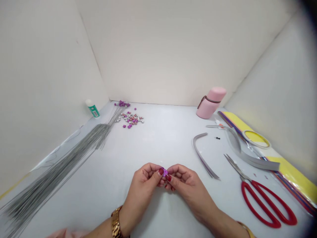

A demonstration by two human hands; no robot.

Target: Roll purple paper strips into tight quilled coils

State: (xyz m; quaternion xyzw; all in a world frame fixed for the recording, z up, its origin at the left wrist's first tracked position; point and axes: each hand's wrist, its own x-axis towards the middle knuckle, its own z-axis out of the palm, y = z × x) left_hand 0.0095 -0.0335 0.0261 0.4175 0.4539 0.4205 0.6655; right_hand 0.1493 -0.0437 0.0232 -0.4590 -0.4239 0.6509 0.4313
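A small purple folded piece (165, 172) is pinched between both hands near the front middle of the table. My left hand (146, 183) grips it from the left between thumb and fingers. From the right, my right hand (184, 181) holds the same piece, its thumb close to the left thumb. The fingertips cover part of the piece. Farther back on the left lies a pile of small purple, silver and pinkish stars (132, 119). Curved grey paper strips (201, 157) rest to the right of my hands.
Grey wires (61, 168) stretch along the left, with purple stars (122, 103) at their far end. A glue stick (93, 108) and pink bottle (211, 103) stand behind. Red-handled scissors (267, 201), a tape roll (256, 138) and yellow sheets (294, 173) lie right.
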